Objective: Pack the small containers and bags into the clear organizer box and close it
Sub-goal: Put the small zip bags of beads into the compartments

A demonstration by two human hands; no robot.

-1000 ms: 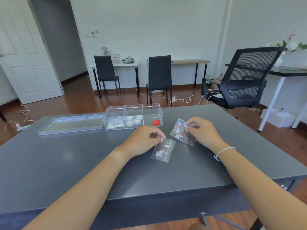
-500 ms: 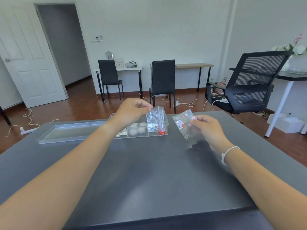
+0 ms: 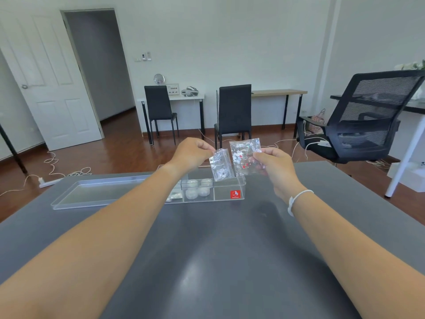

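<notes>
My left hand (image 3: 192, 154) pinches the top of a small clear bag of silver bits (image 3: 220, 166) and holds it hanging above the right end of the clear organizer box (image 3: 227, 194). My right hand (image 3: 272, 165) grips a larger clear bag with white and red bits (image 3: 245, 157), held up beside the first bag. The two bags nearly touch. The box stands open on the grey table, with small round white containers (image 3: 197, 188) in its middle compartment. Its right compartment, marked by a red sticker, looks empty. My left forearm hides the box's left compartment.
The box's clear lid (image 3: 96, 192) lies flat on the table to the left of the box. A black mesh office chair (image 3: 358, 120) stands beyond the table's far right corner. Cables run over the wooden floor behind.
Both hands lifted their bags off the table and carried them up and forward, over the box. The two bags have come close together.
</notes>
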